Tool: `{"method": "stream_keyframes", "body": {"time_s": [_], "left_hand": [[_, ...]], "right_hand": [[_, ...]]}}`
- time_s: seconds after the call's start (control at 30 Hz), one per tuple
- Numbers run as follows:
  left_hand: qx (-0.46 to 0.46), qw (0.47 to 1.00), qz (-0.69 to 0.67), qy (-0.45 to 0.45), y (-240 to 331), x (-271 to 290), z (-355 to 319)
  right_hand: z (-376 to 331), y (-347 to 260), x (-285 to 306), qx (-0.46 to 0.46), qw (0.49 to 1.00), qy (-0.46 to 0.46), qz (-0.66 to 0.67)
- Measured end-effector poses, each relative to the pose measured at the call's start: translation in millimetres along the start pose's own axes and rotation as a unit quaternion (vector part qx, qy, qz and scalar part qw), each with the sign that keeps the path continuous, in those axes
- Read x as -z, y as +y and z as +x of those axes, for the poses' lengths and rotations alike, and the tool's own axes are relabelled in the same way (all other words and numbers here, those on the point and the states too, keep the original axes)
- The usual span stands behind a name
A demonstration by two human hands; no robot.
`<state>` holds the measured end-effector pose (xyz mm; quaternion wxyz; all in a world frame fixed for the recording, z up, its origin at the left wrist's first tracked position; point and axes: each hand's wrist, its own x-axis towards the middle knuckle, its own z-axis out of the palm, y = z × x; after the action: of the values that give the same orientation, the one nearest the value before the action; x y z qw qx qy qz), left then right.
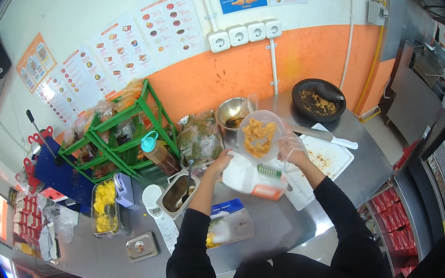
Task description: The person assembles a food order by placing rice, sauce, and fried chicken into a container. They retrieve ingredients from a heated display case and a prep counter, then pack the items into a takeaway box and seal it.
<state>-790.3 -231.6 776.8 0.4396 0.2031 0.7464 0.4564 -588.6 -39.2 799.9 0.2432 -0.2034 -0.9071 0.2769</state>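
My right hand [293,150], in a clear plastic glove, grips the edge of a clear round plastic bowl [244,148]. Pieces of crispy golden fried food [258,135] lie in the bowl, which is tilted toward me. My left hand [220,163] is closed on the left edge of a white paper package [240,176] with orange and green print, just below the bowl. How far the package is open, I cannot tell. Near my left forearm sits a blue-and-white box [240,228] with a clear window and yellow food inside.
White cutting boards [339,162] and a knife [338,140] lie at right, before a dark stone mortar [304,87]. Behind my hands stands a steel pot [225,107]. Leftward are a steel pan [170,198], a sauce bottle [161,158], green racks [123,131] and a yellow-food tub [98,219].
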Motion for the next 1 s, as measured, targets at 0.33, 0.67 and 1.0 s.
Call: {"method": "stream_keyframes", "body": {"time_s": [0.33, 0.67, 1.0], "left_hand": [[-0.073, 0.952, -0.293, 0.050, 22, -23, -43], [-0.022, 0.941, -0.328, 0.079, 37, -31, -84], [-0.076, 0.911, -0.393, 0.095, 24, -46, -96]], "right_hand": [[7, -97, -5, 0.050, 0.982, 0.165, 0.083], [14, -106, 4, 0.244, 0.942, 0.232, -0.004], [15, -108, 38, 0.170, 0.884, 0.434, 0.022]]}}
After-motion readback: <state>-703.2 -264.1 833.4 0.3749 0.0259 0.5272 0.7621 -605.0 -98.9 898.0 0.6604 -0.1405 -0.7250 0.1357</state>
